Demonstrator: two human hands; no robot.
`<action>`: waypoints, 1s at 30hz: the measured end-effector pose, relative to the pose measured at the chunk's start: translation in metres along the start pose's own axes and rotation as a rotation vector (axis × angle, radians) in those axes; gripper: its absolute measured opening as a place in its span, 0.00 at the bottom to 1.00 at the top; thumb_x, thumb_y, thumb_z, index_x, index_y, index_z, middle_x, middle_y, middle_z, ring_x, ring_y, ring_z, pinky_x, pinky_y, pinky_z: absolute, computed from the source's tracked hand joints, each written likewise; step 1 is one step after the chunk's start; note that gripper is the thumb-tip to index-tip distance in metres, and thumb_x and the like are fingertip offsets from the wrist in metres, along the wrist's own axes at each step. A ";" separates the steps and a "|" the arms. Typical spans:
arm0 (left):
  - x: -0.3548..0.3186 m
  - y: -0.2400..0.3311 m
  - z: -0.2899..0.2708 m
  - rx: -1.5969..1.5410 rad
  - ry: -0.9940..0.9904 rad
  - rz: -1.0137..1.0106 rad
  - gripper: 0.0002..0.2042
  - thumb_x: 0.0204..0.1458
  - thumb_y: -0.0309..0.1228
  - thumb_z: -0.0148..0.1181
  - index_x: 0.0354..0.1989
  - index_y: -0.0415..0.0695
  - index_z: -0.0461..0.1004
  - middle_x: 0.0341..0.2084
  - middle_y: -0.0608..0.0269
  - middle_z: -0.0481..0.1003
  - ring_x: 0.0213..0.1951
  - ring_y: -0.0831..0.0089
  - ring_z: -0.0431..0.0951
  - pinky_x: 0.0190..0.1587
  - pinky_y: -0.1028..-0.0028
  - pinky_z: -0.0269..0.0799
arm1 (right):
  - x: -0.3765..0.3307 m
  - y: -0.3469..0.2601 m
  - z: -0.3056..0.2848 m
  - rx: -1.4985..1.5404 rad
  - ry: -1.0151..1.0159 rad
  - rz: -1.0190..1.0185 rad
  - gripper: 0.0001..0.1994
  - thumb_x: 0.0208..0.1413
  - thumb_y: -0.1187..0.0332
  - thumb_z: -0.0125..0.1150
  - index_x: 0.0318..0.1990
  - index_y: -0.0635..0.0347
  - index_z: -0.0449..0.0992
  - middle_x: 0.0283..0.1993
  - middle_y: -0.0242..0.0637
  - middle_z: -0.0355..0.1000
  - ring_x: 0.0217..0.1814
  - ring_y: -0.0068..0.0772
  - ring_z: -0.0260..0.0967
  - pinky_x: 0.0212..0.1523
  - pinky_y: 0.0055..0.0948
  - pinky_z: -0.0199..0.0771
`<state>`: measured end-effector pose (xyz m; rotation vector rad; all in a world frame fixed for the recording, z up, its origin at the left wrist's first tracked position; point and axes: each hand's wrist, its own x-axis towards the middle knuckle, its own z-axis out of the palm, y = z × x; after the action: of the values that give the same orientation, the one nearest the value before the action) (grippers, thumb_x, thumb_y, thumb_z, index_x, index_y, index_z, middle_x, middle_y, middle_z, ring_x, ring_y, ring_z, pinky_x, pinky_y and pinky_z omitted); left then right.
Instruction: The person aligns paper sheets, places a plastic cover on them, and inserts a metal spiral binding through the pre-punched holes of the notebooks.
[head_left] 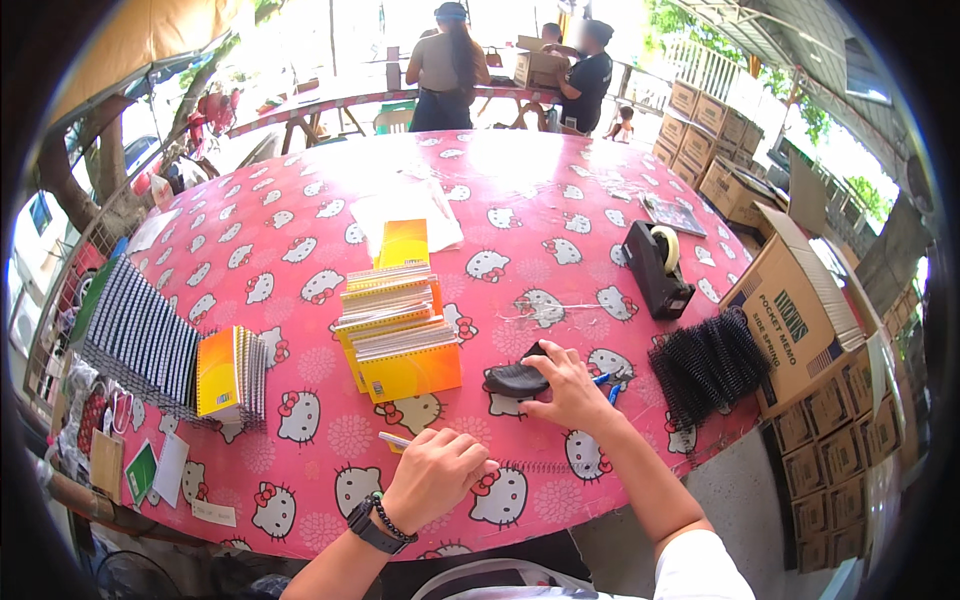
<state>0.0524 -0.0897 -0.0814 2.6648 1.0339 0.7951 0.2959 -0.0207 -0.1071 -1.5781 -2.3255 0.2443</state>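
My left hand (432, 478), with a dark watch and a beaded bracelet on its wrist, is closed on a small notebook seen nearly edge-on. Only the notebook's end (395, 441) shows past the fingers. A thin spiral wire (545, 467) runs rightward from beside this hand across the tablecloth. My right hand (568, 388) is at the right end of a rounded black object (515, 380), its thumb and fingers apart and fingertips over the edge. The object's kind is unclear. Blue-handled pliers (613, 387) lie just right of that hand, partly hidden.
Yellow notebook stacks (410, 372) stand mid-table; more notebooks (220, 372) and a long row (135, 330) are left. A tape dispenser (660, 270), black wire coils (710, 365) and a cardboard box (800, 310) are right. People work at a far table (350, 98).
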 end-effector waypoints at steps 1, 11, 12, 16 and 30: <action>0.000 -0.002 0.001 0.019 0.002 0.007 0.08 0.47 0.37 0.58 0.29 0.47 0.71 0.28 0.67 0.74 0.31 0.70 0.74 0.36 0.70 0.64 | 0.006 0.001 0.004 0.014 0.018 0.013 0.34 0.32 0.50 0.70 0.50 0.51 0.67 0.61 0.54 0.51 0.60 0.57 0.51 0.56 0.50 0.57; 0.004 0.002 -0.002 0.020 0.225 0.015 0.11 0.41 0.39 0.63 0.29 0.48 0.72 0.26 0.70 0.73 0.34 0.71 0.73 0.49 0.61 0.58 | 0.013 -0.019 0.019 0.057 0.184 0.154 0.33 0.36 0.44 0.66 0.44 0.62 0.70 0.56 0.59 0.60 0.57 0.55 0.56 0.57 0.46 0.57; 0.003 -0.001 -0.004 0.054 0.209 -0.039 0.12 0.39 0.39 0.64 0.28 0.48 0.72 0.25 0.70 0.73 0.34 0.71 0.73 0.51 0.59 0.56 | 0.010 -0.019 0.016 0.101 0.185 0.135 0.33 0.37 0.44 0.66 0.44 0.62 0.71 0.55 0.58 0.61 0.58 0.54 0.57 0.57 0.45 0.57; -0.020 -0.025 -0.009 0.075 0.145 -0.154 0.11 0.34 0.38 0.67 0.21 0.49 0.72 0.21 0.71 0.71 0.33 0.72 0.71 0.55 0.54 0.51 | -0.022 -0.036 -0.011 1.413 -0.424 -0.178 0.28 0.38 0.48 0.67 0.43 0.59 0.74 0.54 0.46 0.65 0.62 0.40 0.56 0.57 0.35 0.57; -0.025 -0.023 0.000 -0.055 0.232 -0.183 0.19 0.27 0.35 0.71 0.32 0.49 0.74 0.18 0.73 0.71 0.28 0.73 0.71 0.55 0.58 0.52 | -0.019 -0.047 -0.004 1.187 -0.402 -0.137 0.21 0.42 0.54 0.65 0.42 0.57 0.77 0.51 0.53 0.67 0.55 0.42 0.63 0.55 0.36 0.59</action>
<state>0.0235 -0.0890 -0.0994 2.4308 1.2674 1.0932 0.2624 -0.0559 -0.0914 -0.7731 -1.8030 1.6405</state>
